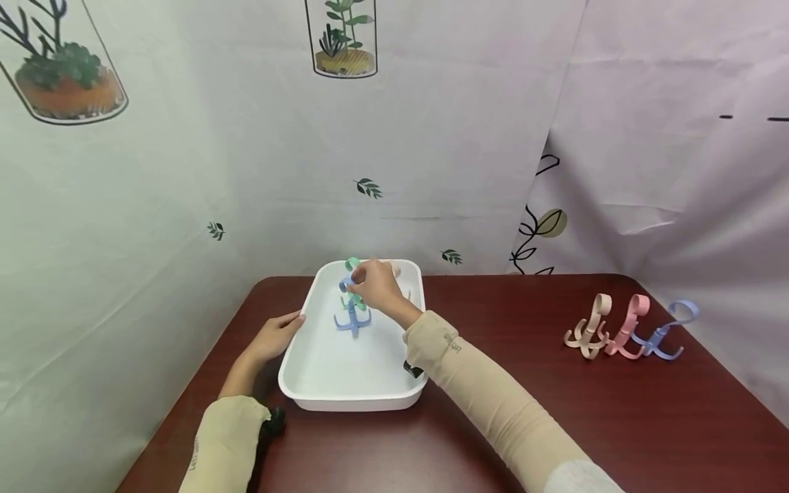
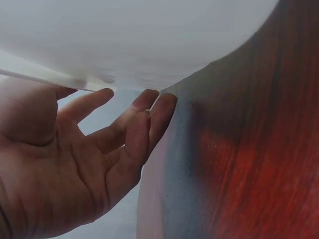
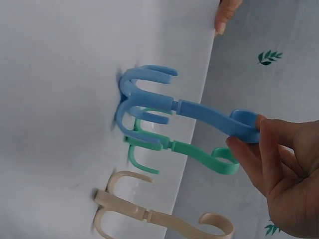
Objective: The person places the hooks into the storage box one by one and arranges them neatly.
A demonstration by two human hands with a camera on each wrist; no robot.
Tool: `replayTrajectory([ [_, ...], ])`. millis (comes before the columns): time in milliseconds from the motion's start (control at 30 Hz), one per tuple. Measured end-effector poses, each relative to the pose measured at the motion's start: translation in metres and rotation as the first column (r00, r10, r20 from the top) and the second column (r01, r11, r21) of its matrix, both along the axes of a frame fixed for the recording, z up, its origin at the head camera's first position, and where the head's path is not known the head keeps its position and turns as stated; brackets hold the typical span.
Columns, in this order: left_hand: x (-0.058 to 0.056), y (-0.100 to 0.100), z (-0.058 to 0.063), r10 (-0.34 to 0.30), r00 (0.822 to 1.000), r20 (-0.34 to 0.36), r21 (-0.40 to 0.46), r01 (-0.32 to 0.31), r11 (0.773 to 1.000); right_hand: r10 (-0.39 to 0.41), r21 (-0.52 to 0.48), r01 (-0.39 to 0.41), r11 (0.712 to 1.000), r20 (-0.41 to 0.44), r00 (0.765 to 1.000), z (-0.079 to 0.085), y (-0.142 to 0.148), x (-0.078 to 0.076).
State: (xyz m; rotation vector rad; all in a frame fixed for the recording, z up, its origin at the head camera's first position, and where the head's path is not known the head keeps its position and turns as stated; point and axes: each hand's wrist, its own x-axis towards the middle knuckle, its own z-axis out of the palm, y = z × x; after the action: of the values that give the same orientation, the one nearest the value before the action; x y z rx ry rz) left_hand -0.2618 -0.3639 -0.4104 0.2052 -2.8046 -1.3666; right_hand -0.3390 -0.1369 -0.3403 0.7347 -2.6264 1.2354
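Observation:
My right hand [image 1: 377, 284] pinches the curled top of a blue multi-prong hook hanger [image 3: 199, 112]. Its prongs point down at the floor of the white tray [image 1: 333, 366], close to the bottom. Just behind it in the tray stands a green hook hanger [image 3: 199, 154], partly hidden by the hand in the head view. A beige hook hanger [image 3: 164, 219] stands beside the green one. My left hand [image 1: 277, 337] holds the tray's left rim, its fingers under the outer wall in the left wrist view.
On the table's right side stand a beige hanger [image 1: 592, 329], a pink hanger [image 1: 630, 329] and another blue hanger [image 1: 662, 335], close together. The dark red table [image 1: 493, 329] meets a printed cloth backdrop [image 1: 431, 171] at the back.

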Motion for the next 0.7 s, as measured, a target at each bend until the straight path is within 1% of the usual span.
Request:
replayTrajectory([
  [67, -0.001, 0.002, -0.001, 0.001, 1.000, 0.002, 0.003, -0.001, 1.000, -0.001, 0.012, 0.001, 1.000, -0.007, 1.000, -0.003, 0.001, -0.001],
  [200, -0.001, 0.001, -0.002, 0.002, 1.000, 0.000, -0.008, -0.002, 1.000, 0.008, 0.041, -0.007, 0.999, -0.018, 1.000, -0.004, 0.000, -0.003],
  [300, -0.001, 0.001, -0.002, -0.007, 1.000, 0.015, -0.020, 0.007, 1.000, 0.020, 0.083, -0.018, 0.996, -0.026, 0.999, 0.000, 0.006, -0.001],
  [367, -0.001, 0.002, -0.002, -0.013, 1.000, 0.024, -0.021, 0.014, 1.000, 0.027, 0.104, -0.022, 0.994, -0.045, 0.999, 0.005, 0.015, 0.002],
  [500, -0.003, 0.003, -0.001, -0.022, 0.999, 0.024, -0.035, 0.023, 0.999, 0.036, 0.109, -0.028, 0.994, -0.075, 0.997, 0.019, 0.042, 0.011],
  [600, -0.004, 0.003, -0.001, -0.021, 0.999, 0.026, -0.048, 0.022, 0.999, 0.030, 0.075, -0.025, 0.997, -0.074, 0.997, 0.027, 0.069, 0.016],
  [700, -0.005, 0.003, -0.002, -0.024, 0.999, 0.042, -0.040, 0.025, 0.999, -0.017, 0.052, 0.022, 0.998, -0.081, 0.997, 0.028, 0.105, 0.019],
])
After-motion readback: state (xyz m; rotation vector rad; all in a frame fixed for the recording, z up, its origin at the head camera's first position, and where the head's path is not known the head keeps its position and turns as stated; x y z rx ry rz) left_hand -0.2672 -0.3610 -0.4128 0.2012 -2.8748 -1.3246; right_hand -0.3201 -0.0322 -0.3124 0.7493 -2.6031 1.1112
